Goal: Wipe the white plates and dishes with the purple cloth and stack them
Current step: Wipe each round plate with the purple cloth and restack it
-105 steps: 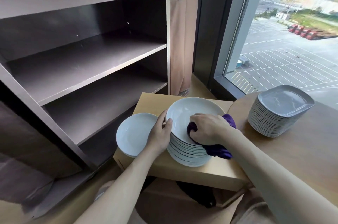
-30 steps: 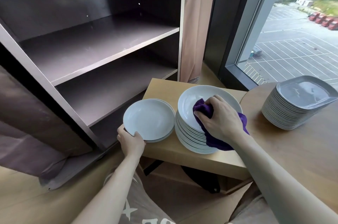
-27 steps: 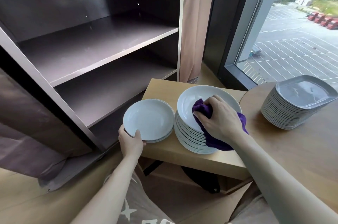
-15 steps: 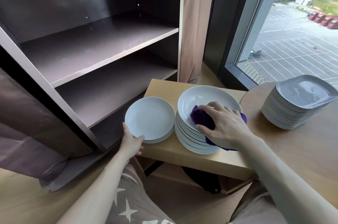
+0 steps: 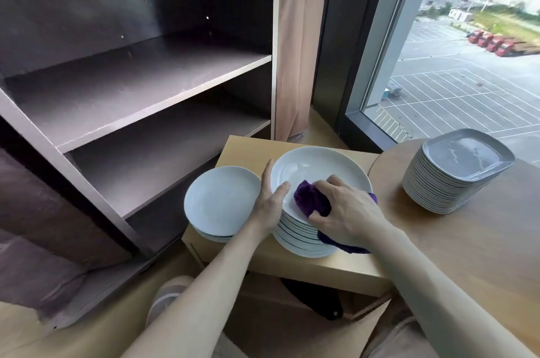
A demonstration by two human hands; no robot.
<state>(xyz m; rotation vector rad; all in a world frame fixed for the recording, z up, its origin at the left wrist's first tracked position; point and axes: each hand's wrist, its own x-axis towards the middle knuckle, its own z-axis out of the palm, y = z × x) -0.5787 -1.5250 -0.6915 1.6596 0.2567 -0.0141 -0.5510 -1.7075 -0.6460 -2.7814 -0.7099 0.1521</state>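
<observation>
Your right hand (image 5: 347, 211) reaches in palm down from the lower right. Its fingers are curled close together over a bunched purple cloth (image 5: 311, 201), pressing it onto the near half of the top round white plate (image 5: 315, 167). The cloth's tail hangs over the rim beneath your wrist. Your left hand (image 5: 270, 205) pinches that plate's left rim, thumb inside and fingers outside. The plate crowns a tall stack of round white plates (image 5: 298, 239) on a low pale wooden table (image 5: 292, 265). Just left lies a shorter stack of round white plates (image 5: 222, 202). 1 stack of squarish grey plates (image 5: 450, 182) stands well apart, right.
</observation>
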